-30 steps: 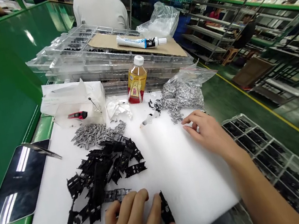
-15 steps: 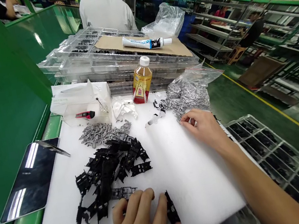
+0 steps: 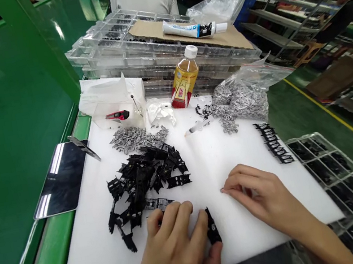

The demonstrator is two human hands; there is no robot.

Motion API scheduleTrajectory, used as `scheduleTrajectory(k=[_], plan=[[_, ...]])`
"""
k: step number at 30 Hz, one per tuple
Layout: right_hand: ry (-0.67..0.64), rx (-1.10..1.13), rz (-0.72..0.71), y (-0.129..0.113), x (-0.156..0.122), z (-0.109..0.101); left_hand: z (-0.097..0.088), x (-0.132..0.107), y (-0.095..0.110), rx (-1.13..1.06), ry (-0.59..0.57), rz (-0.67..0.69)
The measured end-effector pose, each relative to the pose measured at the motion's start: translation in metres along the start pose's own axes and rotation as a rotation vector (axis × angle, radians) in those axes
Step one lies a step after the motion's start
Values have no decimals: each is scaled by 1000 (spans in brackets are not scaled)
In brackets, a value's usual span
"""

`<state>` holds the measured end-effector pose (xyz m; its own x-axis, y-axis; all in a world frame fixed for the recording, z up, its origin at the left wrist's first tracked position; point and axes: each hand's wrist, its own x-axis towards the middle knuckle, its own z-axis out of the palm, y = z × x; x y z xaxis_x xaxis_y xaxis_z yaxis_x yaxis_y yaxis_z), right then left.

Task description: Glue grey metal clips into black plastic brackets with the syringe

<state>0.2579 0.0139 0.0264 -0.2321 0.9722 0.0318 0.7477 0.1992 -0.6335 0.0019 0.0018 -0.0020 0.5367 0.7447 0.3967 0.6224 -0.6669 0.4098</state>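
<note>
Right hand (image 3: 264, 194) drew back pinching, apparently, a grey bit (image 3: 222, 190) — left hand (image 3: 180, 249) grips black part (image 3: 213, 229).

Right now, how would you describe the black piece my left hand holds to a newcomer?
On the white work surface, find the heap of black parts left of centre. Below it in the picture is the left hand, with the black piece between thumb and index finger. Unlike the heaped parts, it sits apart, in that grip.
</note>
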Motion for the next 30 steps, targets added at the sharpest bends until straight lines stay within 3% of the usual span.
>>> scheduleTrajectory(k=[8,12,19,30], plan=[[-41,21,0,4,8,-4,1,-1,-2,-11,-22,5],[-40,58,-13,-7,1,-5,-1,-2,0,-15,-23,-1],[-124,134,-131,-46,-24,14,-3,0,-1,-18,-10,10],[-101,46,-166,-46,-25,26,-3,0,0,-15,-6,5]])
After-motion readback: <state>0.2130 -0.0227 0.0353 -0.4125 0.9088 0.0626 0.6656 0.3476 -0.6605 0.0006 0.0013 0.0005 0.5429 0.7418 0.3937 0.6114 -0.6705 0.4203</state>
